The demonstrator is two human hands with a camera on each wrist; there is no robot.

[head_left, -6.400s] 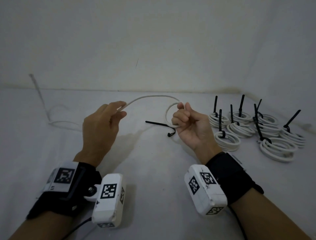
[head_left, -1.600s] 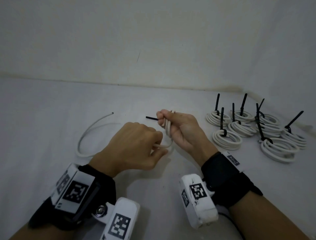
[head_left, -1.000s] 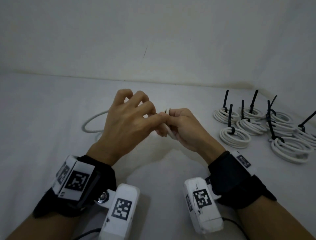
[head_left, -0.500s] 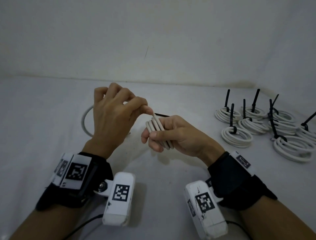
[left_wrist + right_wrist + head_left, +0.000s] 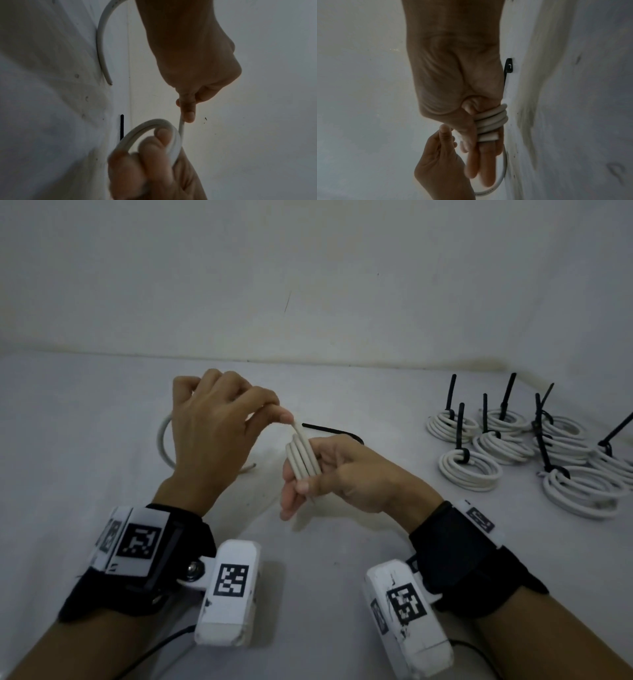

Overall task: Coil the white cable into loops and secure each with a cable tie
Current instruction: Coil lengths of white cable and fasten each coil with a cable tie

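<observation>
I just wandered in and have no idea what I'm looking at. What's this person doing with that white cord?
They are winding a white cable into a small coil. The right hand has several loops wrapped round its fingers, while the left hand pinches the loose part and feeds it on. A short tail still lies on the table. A loose black cable tie lies just behind the hands, and finished tied coils sit to the right.

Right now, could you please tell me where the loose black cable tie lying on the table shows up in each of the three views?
Head: the loose black cable tie lies at centre, just behind the right hand.
Left wrist: a short black vertical strip, left of centre, behind the coil.
Right wrist: its head shows right of centre, at the hand's edge.
Shared landmark: the coil on the right hand's fingers.
</observation>
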